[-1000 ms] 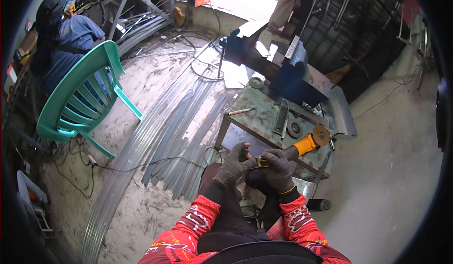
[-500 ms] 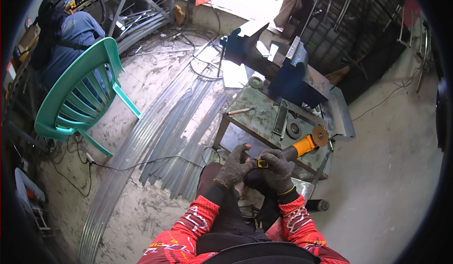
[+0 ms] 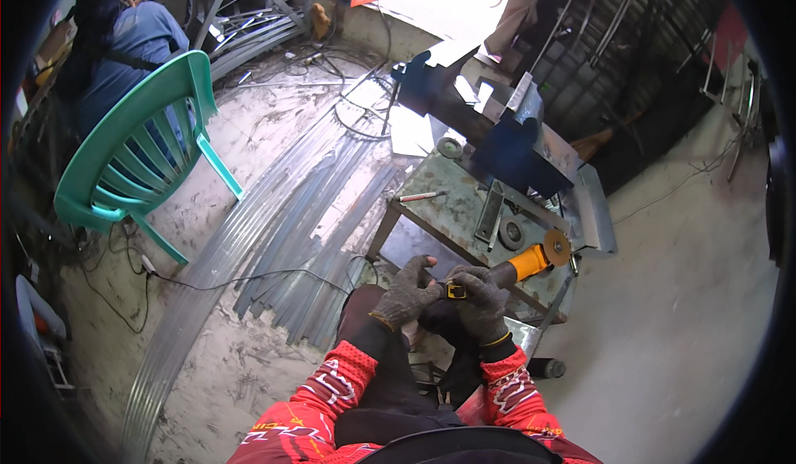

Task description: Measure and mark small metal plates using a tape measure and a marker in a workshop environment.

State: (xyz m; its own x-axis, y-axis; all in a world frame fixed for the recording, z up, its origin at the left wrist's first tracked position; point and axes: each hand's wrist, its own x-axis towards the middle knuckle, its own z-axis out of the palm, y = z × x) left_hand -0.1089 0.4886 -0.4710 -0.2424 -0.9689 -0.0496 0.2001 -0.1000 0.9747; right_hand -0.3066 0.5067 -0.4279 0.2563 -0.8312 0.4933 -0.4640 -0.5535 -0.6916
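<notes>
My right hand (image 3: pixel 481 302), in a grey knit glove, is closed round a small yellow-and-black tape measure (image 3: pixel 456 291) above my lap. Close beside it, my left hand (image 3: pixel 406 292) wears a matching glove. Its fingers are curled toward the tape measure, and what they pinch, if anything, is hidden. Just beyond the right hand, an angle grinder (image 3: pixel 527 262) with a yellow body and a brown disc lies at the near edge of a worn metal table (image 3: pixel 444 178).
On the table are a red-and-white marker (image 3: pixel 423 196), a dark grinding wheel (image 3: pixel 511 233) and a steel angle piece (image 3: pixel 491 212). Long metal profiles (image 3: pixel 249 215) cover the floor at left, crossed by a cable (image 3: pixel 249 280). Beyond stands a green plastic chair (image 3: pixel 137 153), near a seated person (image 3: pixel 137 45).
My hands have shifted slightly left together, and the tape measure has turned a little between them. The whole view has moved slightly; the grinder stays on the table.
</notes>
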